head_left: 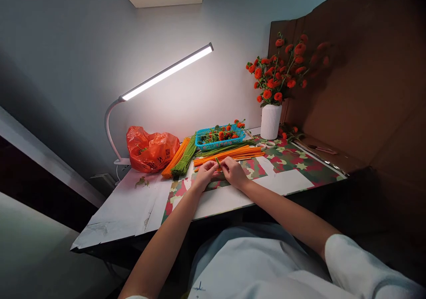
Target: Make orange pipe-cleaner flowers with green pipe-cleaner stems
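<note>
My left hand [206, 175] and my right hand [233, 171] meet over the front middle of the table, fingers closed in a pinch. Between their fingertips is a short piece of green pipe cleaner [217, 161], its upper end sticking up. The fingers hide its lower part. Just behind my hands lie loose orange pipe cleaners [244, 153], with green pipe cleaners [229, 147] behind them. To the left are a thick green bundle [187, 157] and an orange bundle [176, 157] of pipe cleaners.
A blue basket [213, 146] holds orange flowers with green stems. Scissors [270, 144] lie right of it, near a white vase [270, 121] of orange flowers. A red plastic bag [149, 150] and a lit lamp [168, 72] stand left. Cardboard [366, 68] walls the right side.
</note>
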Demonstrator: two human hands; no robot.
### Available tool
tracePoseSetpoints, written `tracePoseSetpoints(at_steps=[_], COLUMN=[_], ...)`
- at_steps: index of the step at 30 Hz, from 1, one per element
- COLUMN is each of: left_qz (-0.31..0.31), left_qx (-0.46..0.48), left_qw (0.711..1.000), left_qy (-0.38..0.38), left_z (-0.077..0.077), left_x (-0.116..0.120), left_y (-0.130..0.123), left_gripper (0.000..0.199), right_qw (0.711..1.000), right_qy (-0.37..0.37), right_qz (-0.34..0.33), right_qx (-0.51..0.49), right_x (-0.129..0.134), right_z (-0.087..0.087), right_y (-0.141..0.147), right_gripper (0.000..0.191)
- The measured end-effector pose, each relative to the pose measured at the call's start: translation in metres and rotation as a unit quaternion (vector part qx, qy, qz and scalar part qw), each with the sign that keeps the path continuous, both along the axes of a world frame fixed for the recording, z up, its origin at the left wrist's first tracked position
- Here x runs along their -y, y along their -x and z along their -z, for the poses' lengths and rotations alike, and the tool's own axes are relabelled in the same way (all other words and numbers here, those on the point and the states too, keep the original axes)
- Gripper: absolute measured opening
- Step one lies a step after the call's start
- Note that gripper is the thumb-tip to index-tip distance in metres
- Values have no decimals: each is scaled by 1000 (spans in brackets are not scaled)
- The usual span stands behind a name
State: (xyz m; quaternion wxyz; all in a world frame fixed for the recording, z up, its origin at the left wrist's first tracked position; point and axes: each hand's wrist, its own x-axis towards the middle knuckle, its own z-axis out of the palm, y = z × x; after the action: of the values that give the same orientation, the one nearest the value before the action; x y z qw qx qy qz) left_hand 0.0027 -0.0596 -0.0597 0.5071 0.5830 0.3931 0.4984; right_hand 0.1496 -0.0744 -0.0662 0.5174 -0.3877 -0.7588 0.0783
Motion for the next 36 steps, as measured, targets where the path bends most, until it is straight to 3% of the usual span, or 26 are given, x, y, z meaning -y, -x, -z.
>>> tracePoseSetpoints(at_steps=[12,17,24,28,32,36], left_qz=[-20,-63,-111,-121,-119,-97], left_qx=[-61,-91,-130,-147,-157,-153], left_qw=[992,978,943,920,907,911], left_qy=[-109,-174,-287,-342,-374,-370], left_z=[4,5,3,1,0,-3], left_x=[0,-2,5,6,6,8], left_y=[0,2,-2,-5,-6,-7], left_gripper=[25,17,11,9,10,9], right_qw=[995,984,945,908,876,874], right_qy=[43,96,203,281,333,342], right_qz=[-15,-42,-80,-144,-217,-249], right_qx=[-85,-144,-242,-276,-273,-241], right_x=[-1,-1,-19,-24,-22,-22], right_z=[-3,-3,8,14,8,0], right_y=[-1,1,3,5,0,-8], right_gripper=[13,8,15,26,28,24])
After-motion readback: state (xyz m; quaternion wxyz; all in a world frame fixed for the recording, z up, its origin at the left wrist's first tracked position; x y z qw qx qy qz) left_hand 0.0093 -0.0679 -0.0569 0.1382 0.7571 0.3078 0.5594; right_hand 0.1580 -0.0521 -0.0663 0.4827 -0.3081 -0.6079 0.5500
